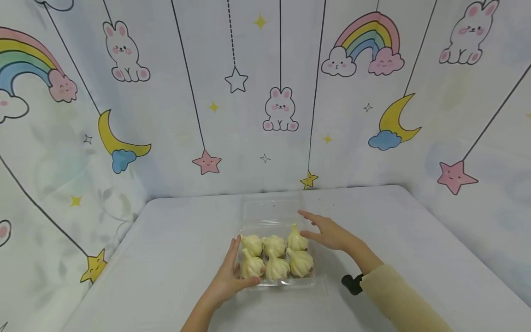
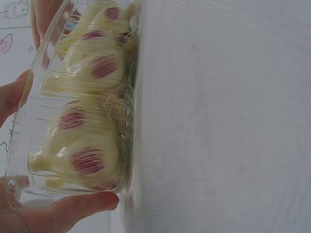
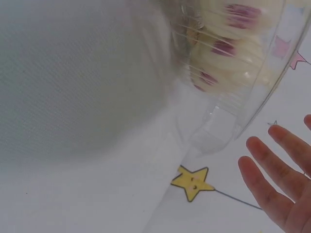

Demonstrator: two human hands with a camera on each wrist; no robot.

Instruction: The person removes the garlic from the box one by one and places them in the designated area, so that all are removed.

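Observation:
A clear plastic box [image 1: 286,282] sits on the white table with its lid [image 1: 271,212] folded back behind it. Several pale garlic bulbs [image 1: 277,267] with purple-streaked sides fill the box in two rows. My left hand [image 1: 226,279] grips the near left corner, thumb along the front and fingers along the left side. In the left wrist view, a fingertip [image 2: 109,200] lies low against the box wall. My right hand [image 1: 332,234] hovers by the far right corner with spread fingers, holding nothing. Its fingers [image 3: 265,182] show apart from the box in the right wrist view.
The white tabletop [image 1: 182,240] extends on both sides of the box. A hanging cloth [image 1: 166,138] printed with rabbits, moons and stars rises behind the table. A black device [image 1: 352,284] is at the right wrist, by the cream sleeve [image 1: 402,299].

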